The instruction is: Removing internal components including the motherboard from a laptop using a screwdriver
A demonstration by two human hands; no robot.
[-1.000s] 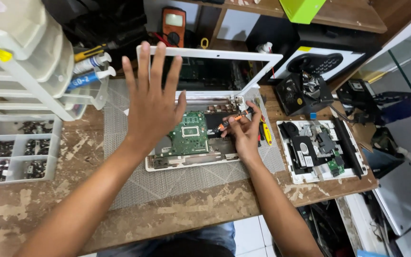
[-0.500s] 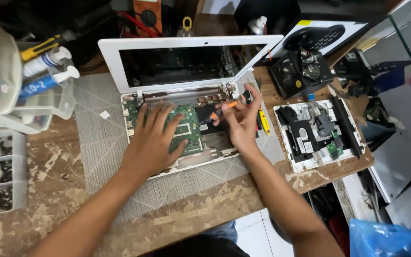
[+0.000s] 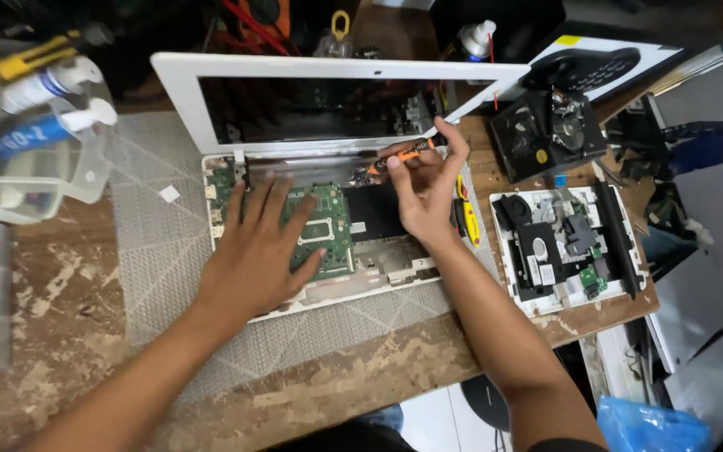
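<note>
Both hands work over one opened white laptop [image 3: 328, 276] lying on a grey mat [image 3: 152, 251] toward the bench's far edge. Right hand [image 3: 425, 188] pinches a single orange-handled screwdriver [image 3: 399, 157], its long axis running roughly left to right along the hinge line at the laptop's back edge, tip toward the left. Left hand [image 3: 261, 251] lies flat, fingers spread, pressing on the green circuit board [image 3: 320, 222]; it grips nothing. One more dismantled white device [image 3: 566, 247] sits near the bench's right edge. Two tubes [image 3: 48, 105] stand at the far left corner.
</note>
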